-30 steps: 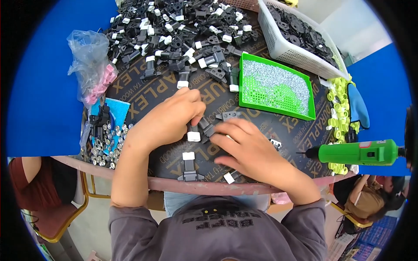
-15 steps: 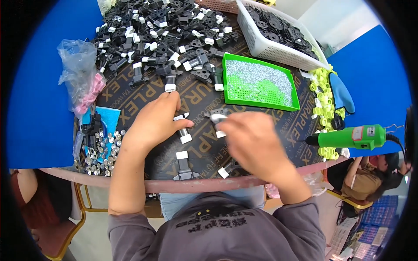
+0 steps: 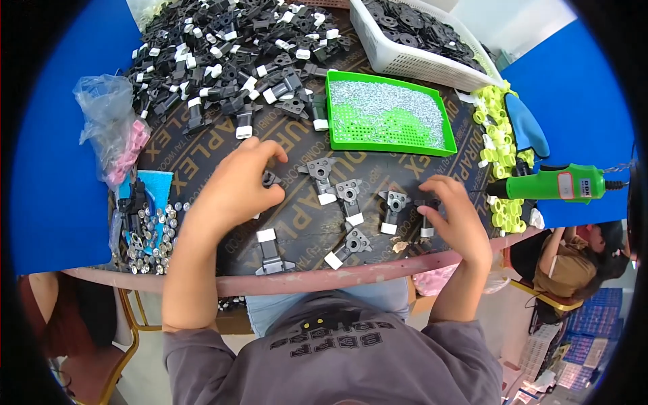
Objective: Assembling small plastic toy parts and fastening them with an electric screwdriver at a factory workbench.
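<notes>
Dark printed worktop [image 3: 378, 172] at centre frame carries a row of black brackets lying upright. Right hand [image 3: 457, 217] pinches the rightmost black bracket [image 3: 426, 217]; left hand [image 3: 236, 183] curls over another bracket [image 3: 270, 179] further left.

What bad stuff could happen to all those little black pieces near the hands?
The black-and-white part lies near the table edge, so a bump from the left hand might knock it off. The right hand rests beside the green screwdriver tip, which could poke it.
</notes>
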A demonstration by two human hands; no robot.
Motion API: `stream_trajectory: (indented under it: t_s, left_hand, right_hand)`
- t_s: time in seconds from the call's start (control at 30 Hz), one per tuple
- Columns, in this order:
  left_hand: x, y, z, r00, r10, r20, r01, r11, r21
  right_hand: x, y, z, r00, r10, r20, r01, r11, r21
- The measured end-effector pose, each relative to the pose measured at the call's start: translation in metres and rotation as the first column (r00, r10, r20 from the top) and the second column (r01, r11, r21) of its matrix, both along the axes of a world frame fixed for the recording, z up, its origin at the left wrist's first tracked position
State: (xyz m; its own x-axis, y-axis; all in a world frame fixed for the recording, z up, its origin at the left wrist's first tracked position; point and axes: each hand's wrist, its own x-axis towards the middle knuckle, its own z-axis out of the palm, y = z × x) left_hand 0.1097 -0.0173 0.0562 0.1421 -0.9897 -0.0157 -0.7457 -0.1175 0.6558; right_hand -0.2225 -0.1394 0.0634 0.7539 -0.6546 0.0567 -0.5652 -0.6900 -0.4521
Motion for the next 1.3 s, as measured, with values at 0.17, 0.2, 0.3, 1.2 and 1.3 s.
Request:
stream_trajectory:
  t_s: [0.17, 0.2, 0.3, 1.2, 1.3]
  left_hand:
    - [-0.026, -0.003, -0.019, 0.985, 0.104, 0.135, -0.094, 0.993, -0.075]
    - [-0.028, -0.004, -0.017, 0.988, 0.084, 0.126, -0.076, 0.995, -0.062]
    - [-0.019, 0.0, -0.01, 0.999, 0.052, 0.016, -0.05, 0.99, -0.133]
    - [0.04, -0.022, -0.036, 0.902, 0.404, 0.153, -0.361, 0.899, -0.248]
    - [0.038, -0.032, -0.053, 0.868, 0.419, 0.268, -0.321, 0.884, -0.341]
  right_hand:
    - [0.038, 0.045, 0.013, 0.985, 0.162, 0.058, -0.158, 0.985, -0.061]
    - [0.047, 0.052, 0.014, 0.963, 0.267, 0.035, -0.267, 0.964, -0.013]
    - [0.058, 0.064, -0.002, 0.944, 0.329, 0.008, -0.329, 0.944, -0.003]
    - [0.11, 0.1, 0.005, 0.686, 0.579, 0.441, -0.66, 0.75, 0.041]
    - [0.053, 0.094, 0.013, 0.764, 0.299, 0.572, -0.447, 0.884, 0.135]
